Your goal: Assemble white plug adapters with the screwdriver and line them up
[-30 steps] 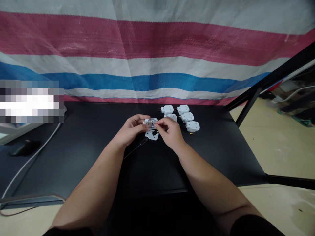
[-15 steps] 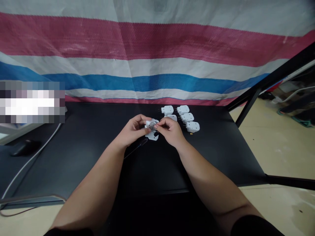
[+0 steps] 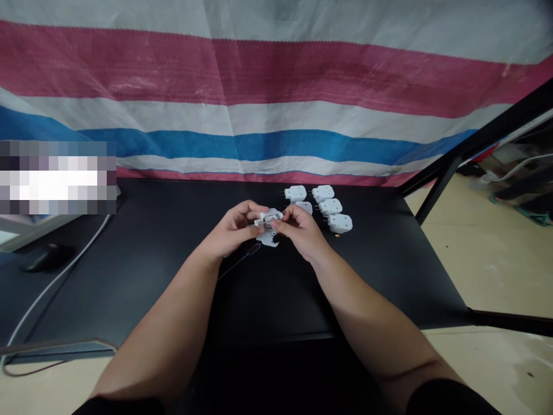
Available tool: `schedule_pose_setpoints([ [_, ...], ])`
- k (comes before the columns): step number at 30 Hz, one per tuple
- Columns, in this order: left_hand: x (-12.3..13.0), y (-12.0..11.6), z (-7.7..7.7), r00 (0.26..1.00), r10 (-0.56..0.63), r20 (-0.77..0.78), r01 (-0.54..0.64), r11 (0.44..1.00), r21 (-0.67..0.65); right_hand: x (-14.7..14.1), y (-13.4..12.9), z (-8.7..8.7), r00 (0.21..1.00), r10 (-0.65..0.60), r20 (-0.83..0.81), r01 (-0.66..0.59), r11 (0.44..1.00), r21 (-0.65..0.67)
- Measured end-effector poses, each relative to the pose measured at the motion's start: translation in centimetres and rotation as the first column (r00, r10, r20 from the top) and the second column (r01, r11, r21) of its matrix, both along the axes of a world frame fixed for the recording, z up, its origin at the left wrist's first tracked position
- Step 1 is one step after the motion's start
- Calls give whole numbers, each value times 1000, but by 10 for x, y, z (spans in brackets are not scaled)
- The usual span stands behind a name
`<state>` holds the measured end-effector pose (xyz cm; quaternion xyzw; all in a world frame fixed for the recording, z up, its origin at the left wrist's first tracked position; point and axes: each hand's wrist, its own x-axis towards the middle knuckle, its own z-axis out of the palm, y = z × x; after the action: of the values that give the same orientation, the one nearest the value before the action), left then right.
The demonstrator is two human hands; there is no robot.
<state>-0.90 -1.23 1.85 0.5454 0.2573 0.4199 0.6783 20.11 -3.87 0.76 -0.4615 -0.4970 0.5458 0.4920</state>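
Turned since last frame: white plastic plug housing [image 3: 268, 218], pinched between left hand [image 3: 235, 230] and right hand [image 3: 302, 230], above notched white plastic cover [image 3: 268, 240]; slack pinch risks dropping housing, spilling small parts onto black surface [image 3: 129, 288].

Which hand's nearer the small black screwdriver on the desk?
Left. The left hand is just above the small black screwdriver, close to it. The right hand is farther away, up and to its right, beyond the white plug housing.
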Motion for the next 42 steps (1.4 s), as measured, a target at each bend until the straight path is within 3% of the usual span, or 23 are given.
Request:
schedule_pose_setpoints([
  [5, 2, 0, 1, 999, -4, 38, 8, 994, -107, -3, 1, 0, 998, -1, -59, -3, 998, -59],
  [8, 3, 2, -1, 994, 87, 61, -74, 981, -182, -5, 0, 0, 991, -20, -130, 10, 997, -78],
  [11, 3, 4, -3, 979, 191, 72, -173, 964, -200, -6, -3, 1, 984, 51, -170, -71, 991, -111],
  [15, 2, 7, -5, 965, 252, 73, -236, 955, -179, -6, -5, 0, 985, 84, -147, -99, 991, -94],
  [21, 5, 8, -9, 972, 223, 77, -218, 974, -66, -4, 1, -6, 996, -81, -48, 85, 993, 79],
  [25, 6, 9, -13, 976, 202, 80, -203, 979, 5, -2, 2, -11, 991, -134, -31, 137, 978, 159],
  [35, 3, 9, -16, 979, 206, 3, -205, 975, 90, 2, 3, -11, 989, -146, -13, 146, 981, 124],
  [42, 3, 8, -16, 978, 207, -11, -206, 976, 68, 3, 3, -15, 986, -163, 32, 158, 980, 120],
])
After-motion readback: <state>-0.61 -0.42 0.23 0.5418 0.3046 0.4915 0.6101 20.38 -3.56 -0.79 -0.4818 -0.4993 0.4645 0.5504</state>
